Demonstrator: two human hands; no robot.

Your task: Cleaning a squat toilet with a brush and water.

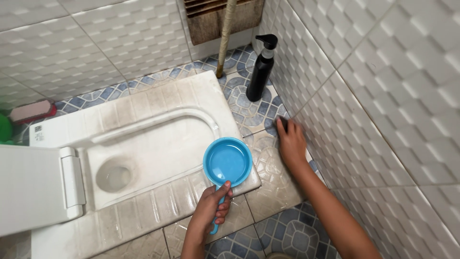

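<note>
A bathroom floor is seen from above. A blue water scoop (227,162) is gripped by its handle in the left hand (209,207), fingers closed around it, and is held over the near edge of a white squat toilet pan (158,144), at about 6 o'clock in the view. The scoop's bowl appears empty or nearly so; water cannot be made out for certain.

The right hand (290,141) is pressed to the patterned floor tiles (268,168) at about 3 o'clock, closed over a small dark object (282,123) that looks like a scrubber; what it is cannot be told for sure.

The work seems partly done: grey grime is seen on the pan's ribbed footrests and rim, and the tiles near the right hand look dull.

Room is tight. The tiled wall (373,96) runs just beside the right hand. A black pump bottle (261,69) stands at 1 o'clock, near a pole (225,38). More open floor lies at 6 o'clock.
</note>
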